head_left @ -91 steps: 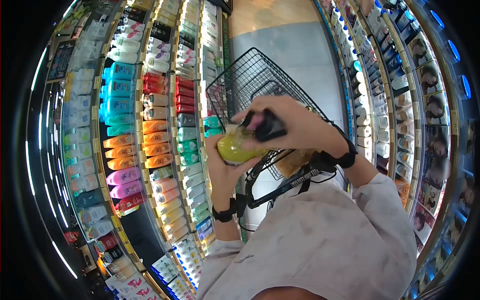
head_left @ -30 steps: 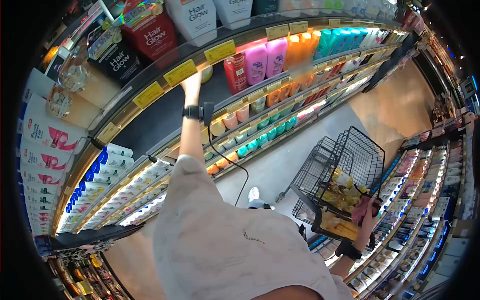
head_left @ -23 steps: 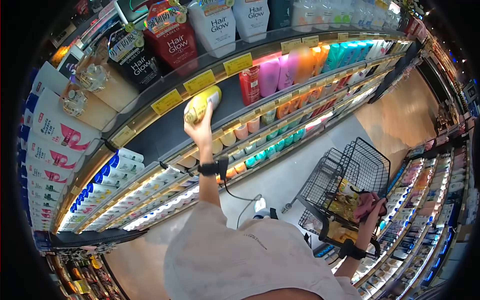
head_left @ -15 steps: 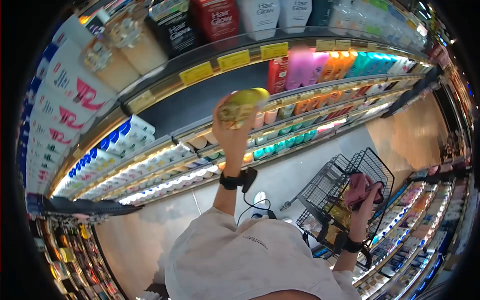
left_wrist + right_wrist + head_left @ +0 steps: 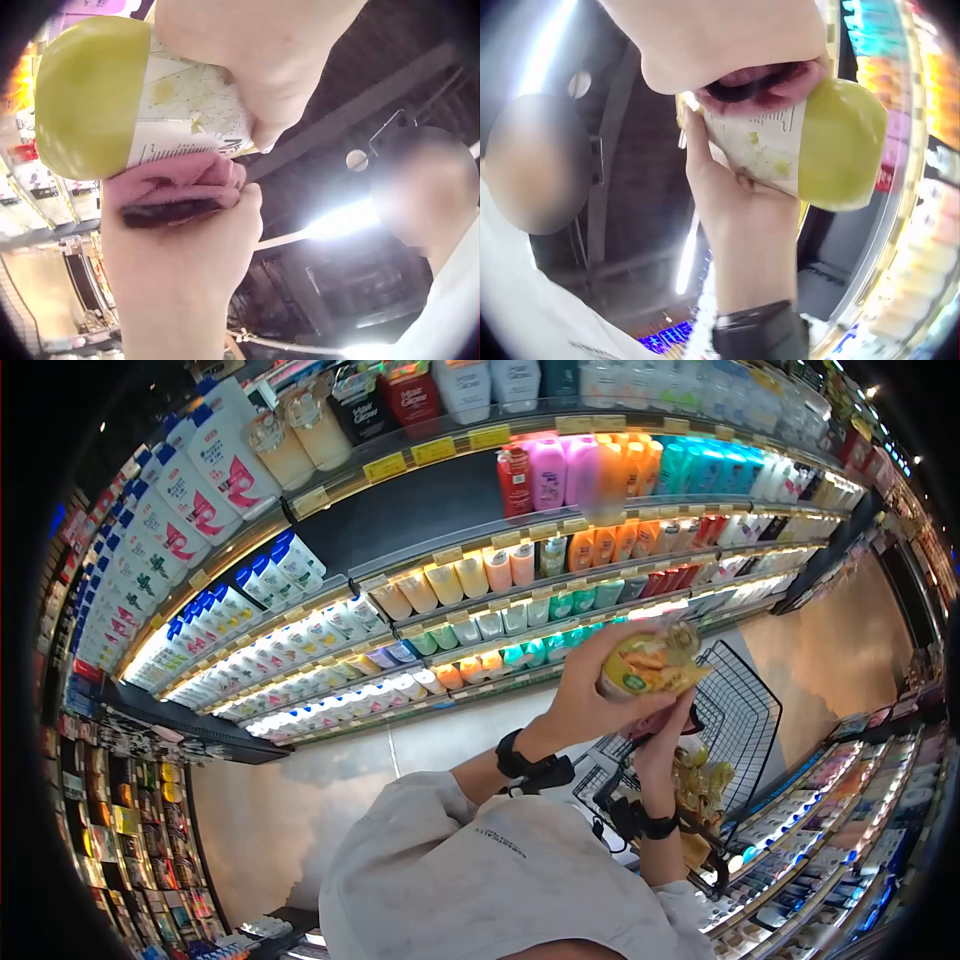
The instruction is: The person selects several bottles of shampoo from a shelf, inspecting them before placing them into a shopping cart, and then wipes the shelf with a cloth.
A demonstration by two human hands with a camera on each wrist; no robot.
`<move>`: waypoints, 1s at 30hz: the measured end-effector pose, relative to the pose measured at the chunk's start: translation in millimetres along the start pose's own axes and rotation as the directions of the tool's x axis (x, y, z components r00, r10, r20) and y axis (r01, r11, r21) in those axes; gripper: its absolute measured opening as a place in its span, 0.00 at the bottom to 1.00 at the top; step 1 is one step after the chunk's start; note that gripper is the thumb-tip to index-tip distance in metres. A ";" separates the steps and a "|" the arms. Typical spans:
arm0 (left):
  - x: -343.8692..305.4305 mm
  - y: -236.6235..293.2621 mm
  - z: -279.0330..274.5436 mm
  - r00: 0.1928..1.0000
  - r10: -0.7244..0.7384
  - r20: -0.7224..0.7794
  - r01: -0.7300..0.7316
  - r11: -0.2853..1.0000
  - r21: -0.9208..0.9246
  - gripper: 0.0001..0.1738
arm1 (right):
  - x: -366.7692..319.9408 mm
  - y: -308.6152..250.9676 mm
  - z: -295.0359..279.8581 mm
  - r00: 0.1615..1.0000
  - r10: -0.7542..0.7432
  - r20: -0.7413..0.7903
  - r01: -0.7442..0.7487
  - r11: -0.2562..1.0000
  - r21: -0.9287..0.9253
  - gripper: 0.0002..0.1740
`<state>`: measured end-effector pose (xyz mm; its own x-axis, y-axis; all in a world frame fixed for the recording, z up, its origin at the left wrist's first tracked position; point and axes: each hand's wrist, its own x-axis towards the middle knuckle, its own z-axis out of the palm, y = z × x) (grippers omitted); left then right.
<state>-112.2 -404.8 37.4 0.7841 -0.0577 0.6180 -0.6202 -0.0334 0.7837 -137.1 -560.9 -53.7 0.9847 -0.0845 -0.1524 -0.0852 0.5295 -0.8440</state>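
In the head view my left hand [image 5: 588,682] grips a yellow-green bottle [image 5: 645,672] with a clear top and a picture label, tilted on its side. The left wrist view has its rounded green end [image 5: 91,97] and a white printed label beside it. Pressed against that label is a folded pink cloth [image 5: 169,180] with a dark strip, held in my right hand [image 5: 180,262]. Seen from the right wrist, the cloth [image 5: 780,90] lies along one side of the bottle [image 5: 844,146], and my left hand [image 5: 742,217] wraps the opposite side.
A black wire shopping cart [image 5: 765,712] stands at right, several yellow-green bottles [image 5: 708,785] inside. Ahead curves a lit shelf with a red bottle [image 5: 515,482], purple bottles [image 5: 546,475] and a bare dark board [image 5: 420,510]. More shelving [image 5: 800,830] lines the right side.
My left hand has drawn the bottle out from the upper shelf and carried it right and down. My right hand has come up from the cart, bringing the pink cloth against the bottle.
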 end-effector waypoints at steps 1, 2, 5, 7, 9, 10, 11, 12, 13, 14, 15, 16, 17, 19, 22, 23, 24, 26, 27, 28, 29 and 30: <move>-3.3 7.8 12.7 0.998 0.045 0.045 -0.047 0.998 0.040 0.43 | -8.9 -0.8 -19.1 0.997 0.061 0.057 -0.064 0.997 0.048 0.33; -10.7 10.5 27.0 0.992 0.077 0.101 -0.079 0.997 0.011 0.43 | -17.7 -1.6 -38.2 0.986 0.122 0.113 -0.132 0.987 0.088 0.33; -34.7 24.8 62.5 0.969 0.052 0.243 -0.033 0.996 -0.078 0.42 | -37.7 0.1 -93.7 0.909 0.305 0.286 -0.376 0.894 0.244 0.23; -45.6 38.0 78.7 0.946 0.096 0.308 -0.094 0.995 -0.024 0.42 | -62.8 3.6 -108.7 0.958 0.252 0.136 -0.249 0.968 -0.041 0.16; -49.6 50.2 88.9 0.916 0.144 0.375 -0.167 0.986 0.029 0.42 | -73.2 6.2 -119.7 0.953 0.275 0.130 -0.281 0.959 0.026 0.16; -51.1 57.0 94.2 0.915 0.182 0.361 -0.218 0.974 0.062 0.41 | -77.2 5.1 -121.9 0.955 0.274 0.117 -0.281 0.959 0.045 0.15; -53.3 61.0 96.6 0.920 0.176 0.350 -0.213 0.975 0.068 0.41 | -81.1 7.4 -119.9 0.965 0.249 0.081 -0.252 0.967 0.037 0.14; -54.3 64.3 96.7 0.925 0.171 0.341 -0.208 0.975 0.076 0.41 | -83.5 8.4 -113.9 0.974 0.222 0.046 -0.223 0.974 0.029 0.13; -56.8 67.4 97.5 0.929 0.165 0.332 -0.204 0.975 0.084 0.41 | -83.3 6.8 -112.0 0.977 0.210 0.032 -0.210 0.978 -0.018 0.11; -62.3 65.5 98.5 0.957 0.115 0.266 -0.130 0.991 0.041 0.42 | -83.1 5.1 -110.0 0.980 0.199 0.019 -0.197 0.978 -0.065 0.11; -67.3 60.7 98.0 0.978 0.060 0.202 -0.060 0.998 -0.007 0.42 | -83.4 1.5 -106.3 0.982 0.188 0.006 -0.186 0.976 -0.112 0.13; -71.6 58.8 97.9 0.990 0.001 0.138 0.008 0.998 -0.062 0.42 | -86.8 -1.8 -100.7 0.994 0.111 -0.003 -0.110 0.985 -0.129 0.16; -75.3 60.5 97.9 0.991 -0.070 0.111 0.079 0.994 -0.079 0.42 | -92.5 -8.2 -95.2 0.999 0.031 -0.013 -0.033 0.988 -0.151 0.19; -76.7 65.3 96.6 0.978 -0.198 0.061 0.204 0.971 -0.126 0.42 | -105.6 -22.6 -80.6 0.996 -0.087 -0.029 0.086 0.996 -0.023 0.12; -80.0 61.1 87.3 0.958 -0.283 0.052 0.288 0.935 -0.208 0.36 | -114.0 -54.6 -80.9 0.880 -0.186 0.436 0.321 0.911 -0.259 0.23; -79.1 61.4 84.3 0.939 -0.338 0.058 0.342 0.911 -0.232 0.35 | -111.6 -68.3 -81.4 0.876 -0.053 0.479 0.197 0.946 -0.256 0.25; -77.7 62.0 85.2 0.934 -0.347 0.089 0.356 0.870 -0.342 0.33 | -111.1 -77.8 -80.9 0.852 0.084 0.517 0.063 0.963 -0.261 0.27; -85.6 55.0 87.8 0.882 -0.449 0.145 0.455 0.727 -0.515 0.32 | -106.4 -78.4 -92.0 0.735 0.362 0.574 -0.217 0.927 -0.306 0.32; -88.1 52.4 89.1 0.854 -0.488 0.179 0.490 0.641 -0.591 0.31 | -103.2 -74.8 -100.6 0.644 0.496 0.582 -0.348 0.868 -0.355 0.35; -89.8 52.7 90.1 0.842 -0.500 0.204 0.515 0.631 -0.580 0.29 | -112.6 -69.1 -98.0 0.646 0.382 0.661 -0.352 0.917 -0.186 0.36; -85.9 51.5 89.8 0.876 -0.436 0.205 0.477 0.724 -0.498 0.31 | -119.4 -64.5 -96.9 0.647 0.261 0.717 -0.360 0.933 -0.015 0.38; -82.8 50.9 89.5 0.902 -0.376 0.212 0.431 0.804 -0.411 0.32 | -120.0 -57.2 -97.4 0.675 0.229 0.701 -0.252 0.965 -0.073 0.42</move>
<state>-210.9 -491.1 20.6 0.9351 -0.2508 0.2502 -0.1505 0.3580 0.9215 -265.2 -663.2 -37.2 0.7515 0.6566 0.0643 -0.3415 0.4705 -0.8137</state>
